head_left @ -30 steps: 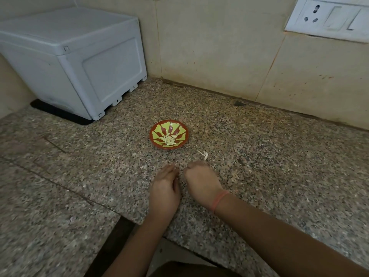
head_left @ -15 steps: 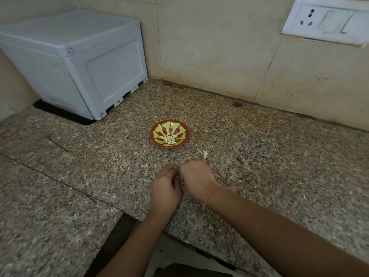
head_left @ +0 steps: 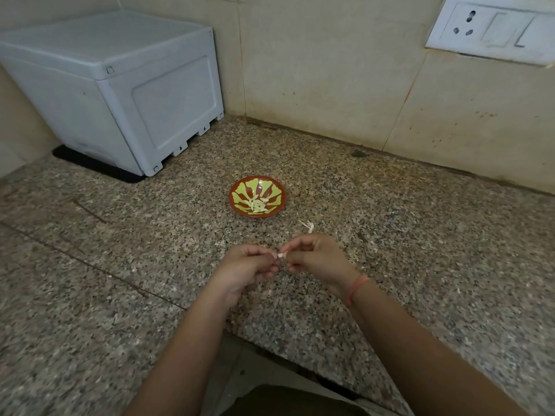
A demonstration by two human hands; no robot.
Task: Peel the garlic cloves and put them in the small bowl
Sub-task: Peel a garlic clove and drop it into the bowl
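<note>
**Head view: garlic peeling in progress.** The small bowl, red-brown with yellow-green petals, stands on the speckled granite countertop at 11 o'clock from the hands, well apart from them. Several pale peeled cloves lie heaped in its base, so a good part of the task appears done; their count is too small to read. At least 1 piece is left: a small whitish garlic clove sits between the 2 hands, above the counter near its front edge and not yet in the bowl. No unpeeled stock shows elsewhere, so how many cloves are left cannot be told. The left hand has its fingers curled, with thumb and forefinger pinching the clove's left end. The right hand is likewise curled and pinches the right end, probably pulling at skin, though any skin is too small to make out. A scrap of papery peel lies on the counter at 12 o'clock from the right hand. A white plastic box stands at 10 o'clock, and a wall switch plate at 1 o'clock.
</note>
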